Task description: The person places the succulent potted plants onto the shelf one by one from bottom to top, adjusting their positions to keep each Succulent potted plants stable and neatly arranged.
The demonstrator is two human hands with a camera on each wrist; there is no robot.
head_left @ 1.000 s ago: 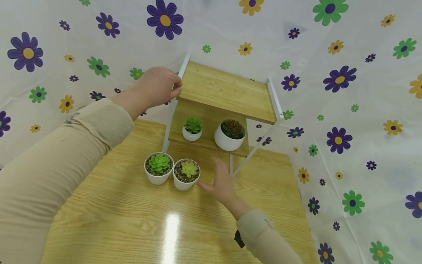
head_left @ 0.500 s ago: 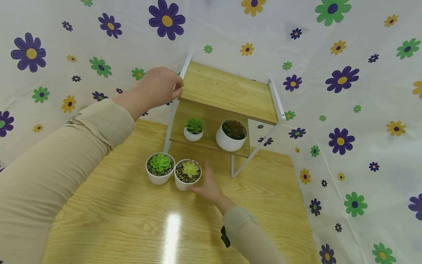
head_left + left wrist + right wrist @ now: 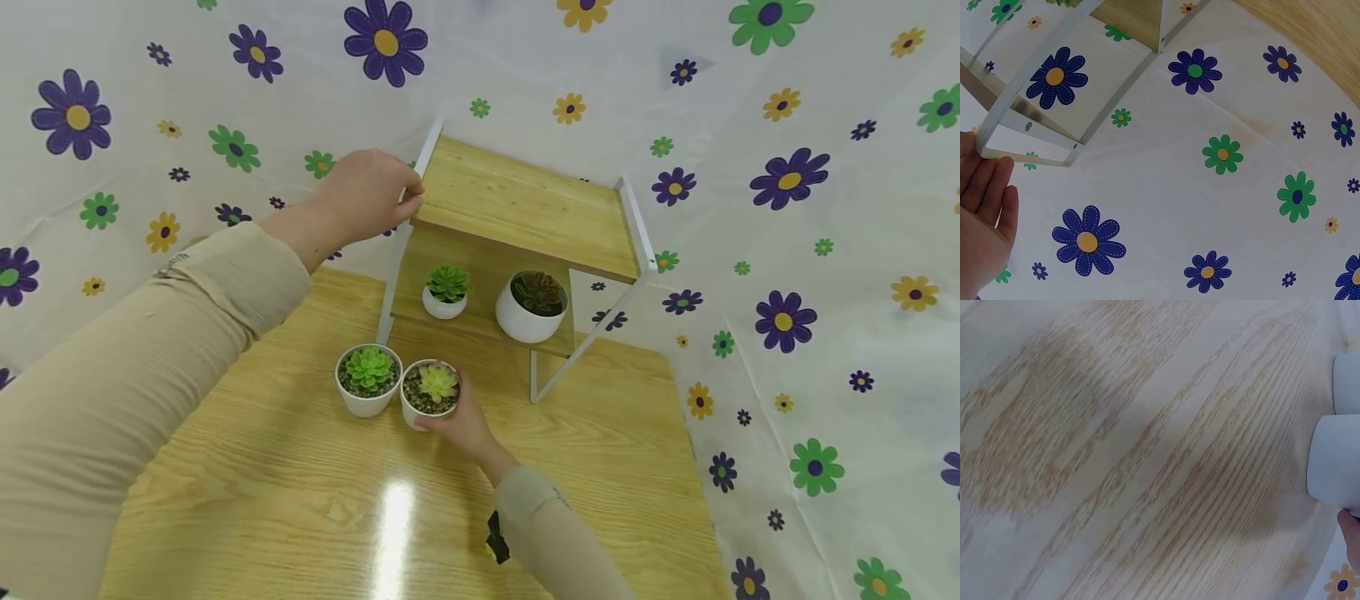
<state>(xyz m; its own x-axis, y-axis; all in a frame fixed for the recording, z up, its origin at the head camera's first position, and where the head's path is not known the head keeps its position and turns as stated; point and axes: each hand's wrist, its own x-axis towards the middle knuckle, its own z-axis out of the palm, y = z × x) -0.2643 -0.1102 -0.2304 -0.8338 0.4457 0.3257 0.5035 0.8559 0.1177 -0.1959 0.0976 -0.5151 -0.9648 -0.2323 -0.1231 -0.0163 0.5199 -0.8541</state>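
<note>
My left hand (image 3: 375, 193) grips the upper left corner of a small two-tier shelf (image 3: 525, 204); in the left wrist view its fingers (image 3: 992, 187) curl at the white metal frame (image 3: 1007, 115). On the table, my right hand (image 3: 467, 423) holds a white pot with a pale yellow-green succulent (image 3: 437, 382), thumb in front and fingers along its right side. Only the thumb and the white pot (image 3: 1338, 459) show at the right wrist view's edge. Close by on the left stands another white pot with a bright green succulent (image 3: 369, 369).
The lower shelf board bears a small white pot with a green succulent (image 3: 447, 286) and a larger white pot with a dark reddish succulent (image 3: 531, 321). Flower-printed white cloth (image 3: 517, 50) surrounds the wooden table (image 3: 300, 500) behind and at the sides.
My right hand has moved left from beside the pale succulent's pot and closed round it. The left hand stays on the shelf corner. The head view has shifted slightly.
</note>
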